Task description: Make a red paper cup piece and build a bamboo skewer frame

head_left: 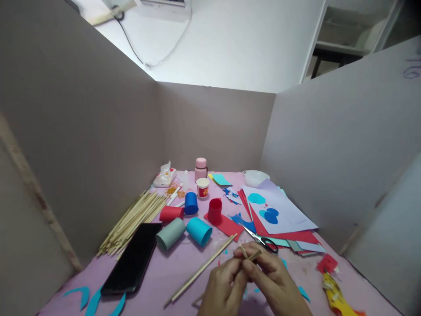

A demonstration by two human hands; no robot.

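Observation:
My left hand [226, 283] and my right hand [271, 274] are close together at the front of the table. Between their fingertips they pinch thin wooden sticks [255, 254], which cross each other; where they meet is partly hidden by the fingers. Two more wooden sticks [204, 267] lie side by side on the table, just left of my hands. Beyond them are a grey paper tube [171, 234] and a light blue paper tube [199, 231], both on their sides. A red paper tube [215, 211] stands upright on a red paper strip [230, 227].
To the left lie a bundle of sticks [134, 221] and a black phone [133, 259]. Scissors [270, 244] rest beyond my right hand, near stacked paper [289, 215]. A yellow glue gun [335, 295] lies at the right. A paper cup [203, 188] and pink bottle [201, 170] stand behind.

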